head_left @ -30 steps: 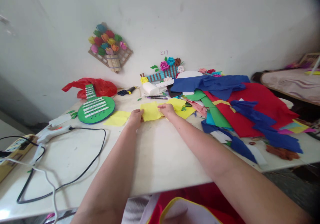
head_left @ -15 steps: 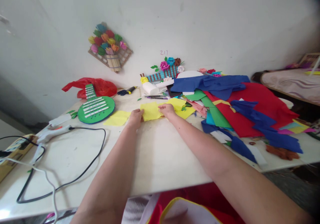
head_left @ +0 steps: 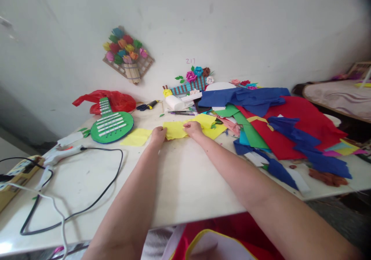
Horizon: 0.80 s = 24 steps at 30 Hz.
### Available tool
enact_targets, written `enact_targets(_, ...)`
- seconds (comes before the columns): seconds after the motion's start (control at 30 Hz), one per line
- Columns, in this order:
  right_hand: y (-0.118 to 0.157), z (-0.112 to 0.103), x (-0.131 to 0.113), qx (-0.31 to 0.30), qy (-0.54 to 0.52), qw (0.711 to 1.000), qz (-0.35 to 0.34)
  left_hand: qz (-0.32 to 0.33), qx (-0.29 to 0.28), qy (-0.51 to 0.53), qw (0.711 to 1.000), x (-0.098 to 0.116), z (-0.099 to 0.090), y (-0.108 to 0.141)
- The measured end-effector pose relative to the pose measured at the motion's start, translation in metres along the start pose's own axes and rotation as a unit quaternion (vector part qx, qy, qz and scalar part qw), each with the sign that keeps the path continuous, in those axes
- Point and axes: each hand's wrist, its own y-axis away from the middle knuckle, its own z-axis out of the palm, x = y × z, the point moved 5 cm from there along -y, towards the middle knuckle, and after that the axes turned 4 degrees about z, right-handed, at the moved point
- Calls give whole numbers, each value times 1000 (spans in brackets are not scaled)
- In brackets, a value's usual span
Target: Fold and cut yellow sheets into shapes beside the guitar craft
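A yellow crepe paper piece [head_left: 175,130] is stretched between my two hands, just above the white table. My left hand [head_left: 159,134] grips its left edge with closed fingers. At its right side, my right hand [head_left: 193,129] pinches the paper between thumb and fingers. Another yellow sheet [head_left: 136,137] lies flat left of my left hand. More yellow paper [head_left: 205,120] lies behind and to the right of my right hand.
On the left are a green round craft [head_left: 112,127], a glue gun [head_left: 62,154] with looping cables and a power strip [head_left: 20,175]. Red cloth-like paper [head_left: 279,140], blue paper [head_left: 243,97] and green strips pile up on the right. Pens [head_left: 181,113] lie behind my hands.
The held paper's lower edge looks slightly more drawn up. Both hands stay in nearly the same place.
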Motion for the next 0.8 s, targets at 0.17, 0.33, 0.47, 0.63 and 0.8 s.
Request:
enact_targets(0.17, 6, -2, -9, 2, 42, 998, -43, -4, 6, 2, 1000, -1, -1, -1)
enact_targets(0.33, 12, -5, -16, 7, 79, 995, -62, 1, 19, -13, 1000, -3, -3, -4)
enact_targets(0.47, 15, -7, -18, 9, 115, 992, -49, 4, 30, -39, 999, -4, -3, -6)
enact_targets(0.63, 17, -10, -18, 1, 135, 990, -30, 19, 30, -99, 994, -2, -5, -5)
enact_targets(0.8, 18, -9, -18, -5, 118, 993, -29, 56, 50, -225, 971, 7, -10, -3)
